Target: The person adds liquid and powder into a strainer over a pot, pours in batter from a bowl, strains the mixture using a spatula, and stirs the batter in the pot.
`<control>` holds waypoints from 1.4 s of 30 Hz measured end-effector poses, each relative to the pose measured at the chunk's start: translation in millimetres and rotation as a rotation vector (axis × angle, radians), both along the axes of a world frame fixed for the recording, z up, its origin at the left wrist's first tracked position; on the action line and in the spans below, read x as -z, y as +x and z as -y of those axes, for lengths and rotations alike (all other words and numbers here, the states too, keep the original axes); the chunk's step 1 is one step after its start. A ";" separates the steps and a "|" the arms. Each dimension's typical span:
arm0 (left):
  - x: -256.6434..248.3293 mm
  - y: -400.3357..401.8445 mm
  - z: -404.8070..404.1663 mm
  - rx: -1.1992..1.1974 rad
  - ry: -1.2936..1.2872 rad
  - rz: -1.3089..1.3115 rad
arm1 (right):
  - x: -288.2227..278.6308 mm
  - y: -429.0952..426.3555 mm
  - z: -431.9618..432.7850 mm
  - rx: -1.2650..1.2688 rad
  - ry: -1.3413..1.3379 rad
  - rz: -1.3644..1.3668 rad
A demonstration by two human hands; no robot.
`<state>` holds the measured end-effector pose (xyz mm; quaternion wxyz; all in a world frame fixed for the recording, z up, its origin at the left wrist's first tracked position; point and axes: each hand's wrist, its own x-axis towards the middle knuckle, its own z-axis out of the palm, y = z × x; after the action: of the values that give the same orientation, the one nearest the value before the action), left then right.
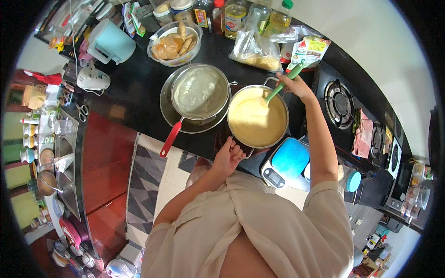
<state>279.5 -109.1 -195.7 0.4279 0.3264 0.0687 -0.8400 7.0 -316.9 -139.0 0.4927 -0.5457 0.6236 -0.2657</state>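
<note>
A metal pot (pixel 257 116) of pale yellow batter stands on the dark counter. My right hand (pixel 295 86) grips a green spatula (pixel 285 81), its head dipping into the batter near the pot's far side. At the near rim, my left hand (pixel 231 155) has its fingers closed by the pot's loop handle (pixel 249 154); whether they hold the handle or rim is unclear. Left of the pot, a fine-mesh strainer (pixel 200 92) with a red handle and whitish residue rests over a wide metal bowl (pixel 167 114).
A kitchen scale (pixel 274 175) with a blue item lies at the counter's near edge. A gas burner (pixel 339 100) is on the right. Behind stand a plastic bowl of root vegetables (pixel 175 62), a clear bag (pixel 257 52) and oil bottles (pixel 235 21). Scissors (pixel 82 113) and a white hand mixer (pixel 93 79) lie left.
</note>
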 end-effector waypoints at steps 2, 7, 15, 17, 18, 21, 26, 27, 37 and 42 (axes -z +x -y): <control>-2.4 -0.4 1.1 -0.008 -0.018 0.009 | 9.7 1.8 -4.7 0.015 0.070 0.093; -9.6 -0.3 5.8 0.035 -0.014 0.094 | 7.2 1.4 -29.0 0.168 0.040 0.126; -85.2 13.4 20.0 0.189 -0.011 0.103 | -66.8 -9.6 -73.0 0.387 -0.046 0.102; -103.0 20.2 28.2 0.238 0.003 0.111 | -85.0 -13.9 -79.6 0.427 -0.045 0.095; -108.8 26.6 32.9 0.258 -0.057 0.045 | -97.4 -12.3 -85.0 0.450 -0.064 0.099; -119.4 52.4 54.7 0.302 -0.196 -0.144 | -128.3 -4.4 -93.1 0.491 -0.104 0.101; -153.9 103.4 110.3 0.371 -0.280 -0.138 | -161.8 30.3 -89.1 0.573 -0.157 0.138; -159.1 114.0 122.5 0.380 -0.295 -0.125 | -163.7 36.1 -83.7 0.571 -0.169 0.169; -189.1 206.0 226.5 0.377 -0.393 0.106 | -149.1 120.2 -11.7 0.620 -0.276 0.293; -179.6 229.1 265.1 0.346 -0.440 0.243 | -150.9 154.9 11.2 0.641 -0.273 0.304</control>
<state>508.6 -374.1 -16.0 0.3439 0.3308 -0.2229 -0.8501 161.9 -328.1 12.0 0.3942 -0.3379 0.6412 -0.5651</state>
